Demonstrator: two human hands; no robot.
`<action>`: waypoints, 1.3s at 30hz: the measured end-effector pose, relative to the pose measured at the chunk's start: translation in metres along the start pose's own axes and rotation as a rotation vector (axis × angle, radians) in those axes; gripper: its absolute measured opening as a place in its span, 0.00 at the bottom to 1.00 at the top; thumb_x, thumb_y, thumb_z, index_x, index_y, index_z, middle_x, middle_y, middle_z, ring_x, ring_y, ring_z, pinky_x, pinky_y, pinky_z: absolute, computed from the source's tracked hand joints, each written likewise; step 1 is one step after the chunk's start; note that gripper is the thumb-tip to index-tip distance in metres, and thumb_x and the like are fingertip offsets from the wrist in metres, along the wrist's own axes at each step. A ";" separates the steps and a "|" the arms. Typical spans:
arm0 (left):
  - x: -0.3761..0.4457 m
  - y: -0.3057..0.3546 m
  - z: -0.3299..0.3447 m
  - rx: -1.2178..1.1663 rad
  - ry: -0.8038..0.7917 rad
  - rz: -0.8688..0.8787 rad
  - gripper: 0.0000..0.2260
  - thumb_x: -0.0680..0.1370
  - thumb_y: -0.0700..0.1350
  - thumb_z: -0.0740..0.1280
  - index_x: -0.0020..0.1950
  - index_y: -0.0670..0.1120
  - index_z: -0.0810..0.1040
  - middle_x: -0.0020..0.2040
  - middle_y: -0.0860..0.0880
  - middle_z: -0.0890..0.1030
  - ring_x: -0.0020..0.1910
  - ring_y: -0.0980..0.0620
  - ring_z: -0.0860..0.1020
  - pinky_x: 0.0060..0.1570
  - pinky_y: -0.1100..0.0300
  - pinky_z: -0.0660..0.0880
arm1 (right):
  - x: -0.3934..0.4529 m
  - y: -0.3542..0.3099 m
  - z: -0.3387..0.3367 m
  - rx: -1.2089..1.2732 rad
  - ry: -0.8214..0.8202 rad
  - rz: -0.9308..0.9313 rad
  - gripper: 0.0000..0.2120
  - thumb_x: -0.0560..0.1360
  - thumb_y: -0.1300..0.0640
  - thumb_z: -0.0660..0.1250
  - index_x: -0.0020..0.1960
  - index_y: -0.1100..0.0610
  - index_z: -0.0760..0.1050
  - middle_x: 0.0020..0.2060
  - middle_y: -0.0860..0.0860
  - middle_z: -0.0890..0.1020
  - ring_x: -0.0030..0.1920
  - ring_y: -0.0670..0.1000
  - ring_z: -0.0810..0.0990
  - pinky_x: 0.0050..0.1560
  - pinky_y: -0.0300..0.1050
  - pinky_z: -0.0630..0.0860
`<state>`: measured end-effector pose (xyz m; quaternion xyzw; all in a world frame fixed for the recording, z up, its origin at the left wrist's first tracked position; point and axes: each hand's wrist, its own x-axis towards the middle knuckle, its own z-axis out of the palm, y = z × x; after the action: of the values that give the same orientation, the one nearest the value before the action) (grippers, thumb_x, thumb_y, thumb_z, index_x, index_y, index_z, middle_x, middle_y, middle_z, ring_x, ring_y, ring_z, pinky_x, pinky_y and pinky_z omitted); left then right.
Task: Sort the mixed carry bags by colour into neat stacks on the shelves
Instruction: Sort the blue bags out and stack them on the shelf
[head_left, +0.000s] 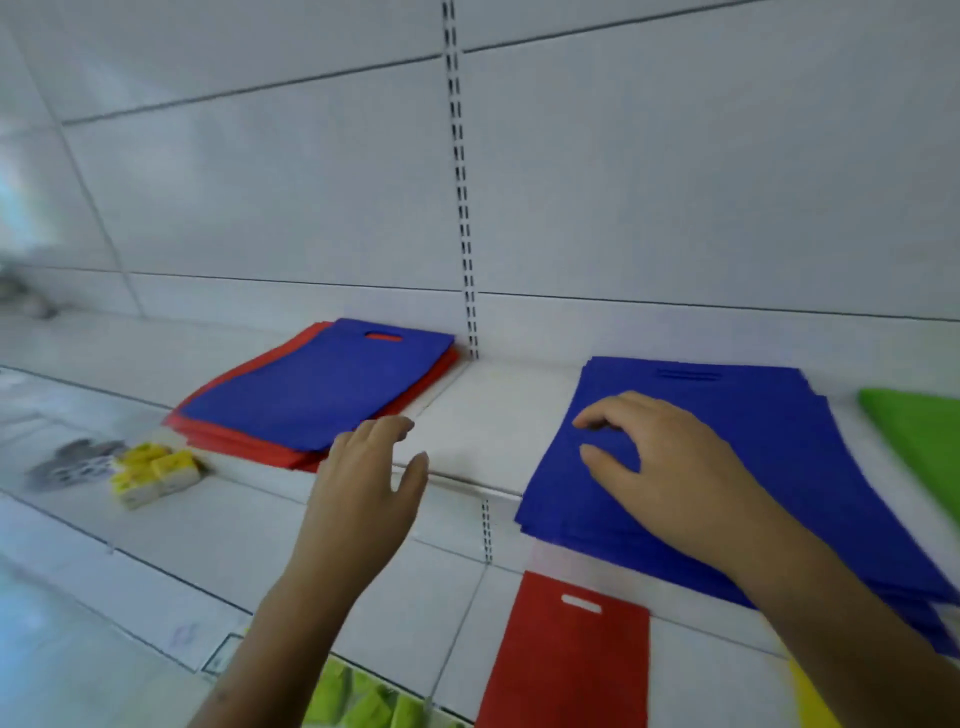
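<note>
On the white shelf (493, 415) a single blue carry bag (311, 384) lies on top of a red stack (249, 447) at the left. A stack of blue bags (779, 441) lies to the right. My right hand (670, 467) rests on the blue stack with loosely curled fingers. My left hand (363, 488) hovers open near the front right corner of the red stack, holding nothing. A green bag (919, 431) lies at the far right. One red bag (566, 654) lies on the lower shelf, and a yellow bag corner (810, 701) shows beside it.
A slotted upright (462, 208) runs down the back panel between the two stacks. Yellow packets (156, 470) sit on the shelf below the red stack. Green packets (358, 699) show at the bottom edge.
</note>
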<state>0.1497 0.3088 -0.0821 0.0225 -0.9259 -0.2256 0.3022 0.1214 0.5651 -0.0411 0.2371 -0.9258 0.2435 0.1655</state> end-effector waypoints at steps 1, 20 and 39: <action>-0.002 -0.019 -0.012 0.005 0.005 -0.009 0.14 0.78 0.49 0.65 0.63 0.49 0.74 0.58 0.53 0.77 0.58 0.51 0.72 0.56 0.57 0.70 | 0.008 -0.014 0.011 -0.002 -0.008 -0.009 0.12 0.78 0.45 0.62 0.62 0.41 0.72 0.56 0.33 0.73 0.58 0.39 0.72 0.60 0.48 0.74; 0.069 -0.239 -0.086 -0.082 0.047 -0.004 0.12 0.78 0.45 0.64 0.61 0.50 0.74 0.57 0.59 0.71 0.59 0.57 0.71 0.55 0.66 0.63 | 0.149 -0.163 0.168 -0.462 -0.097 -0.049 0.20 0.79 0.37 0.51 0.64 0.46 0.70 0.58 0.43 0.75 0.60 0.48 0.72 0.59 0.44 0.69; 0.213 -0.300 -0.009 0.239 -0.498 0.261 0.48 0.68 0.73 0.31 0.69 0.43 0.67 0.73 0.44 0.65 0.73 0.45 0.60 0.72 0.54 0.56 | 0.223 -0.150 0.197 -0.666 -0.106 0.576 0.25 0.75 0.30 0.55 0.36 0.51 0.67 0.33 0.45 0.75 0.33 0.46 0.74 0.30 0.41 0.65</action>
<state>-0.0474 -0.0022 -0.0879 -0.1174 -0.9865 -0.0730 0.0877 -0.0239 0.2659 -0.0540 -0.0848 -0.9893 -0.0443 0.1102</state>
